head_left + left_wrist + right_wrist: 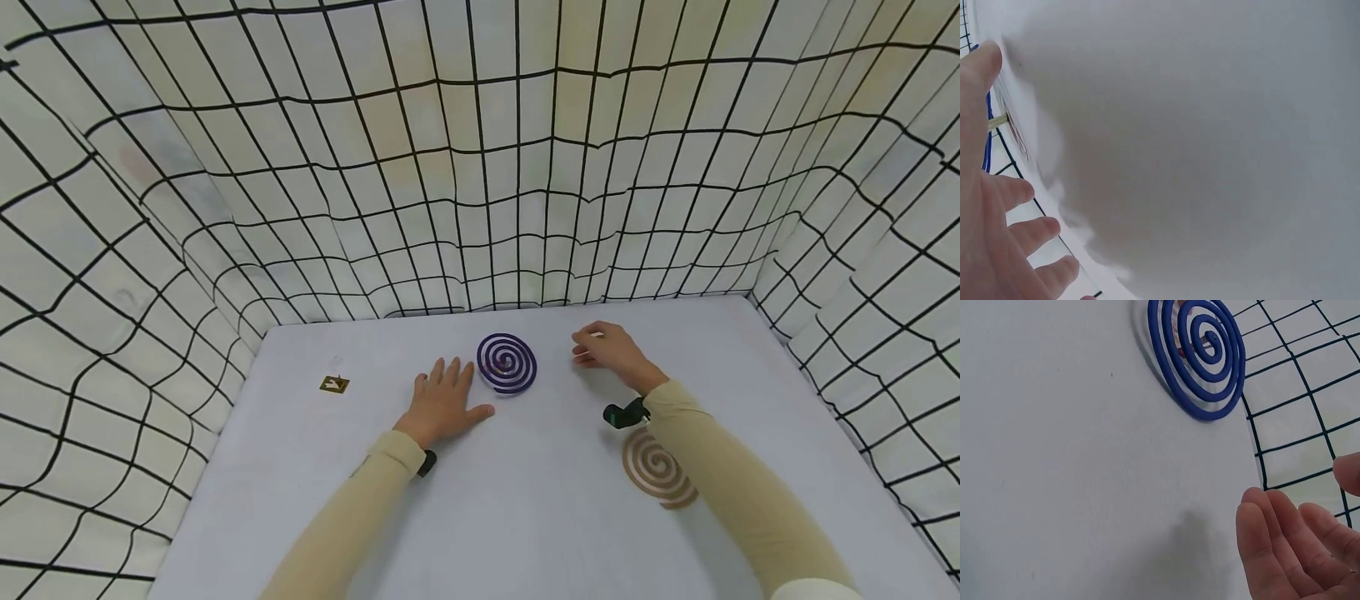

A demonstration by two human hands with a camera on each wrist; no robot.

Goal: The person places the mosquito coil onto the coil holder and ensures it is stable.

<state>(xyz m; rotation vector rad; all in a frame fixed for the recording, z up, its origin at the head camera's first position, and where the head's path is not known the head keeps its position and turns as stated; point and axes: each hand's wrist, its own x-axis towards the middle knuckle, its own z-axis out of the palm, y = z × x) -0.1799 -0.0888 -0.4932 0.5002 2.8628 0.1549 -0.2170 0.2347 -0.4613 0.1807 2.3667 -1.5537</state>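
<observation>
A dark blue spiral, like a mosquito coil, stands between the two hands near the table's far edge. In the right wrist view the blue coil appears raised, its shadow falling beside it and something reddish showing through its gaps. To its left is the left hand, palm down with fingers spread, holding nothing; the left wrist view shows its shadow on the white surface. The right hand hovers to the right of the blue coil, apart from it, fingers loosely bent and nothing held.
A brown spiral coil lies partly beneath the right forearm. At the left lies a small gold-coloured plate with a cut-out. Black grid netting over pale walls surrounds the white table at the back and sides.
</observation>
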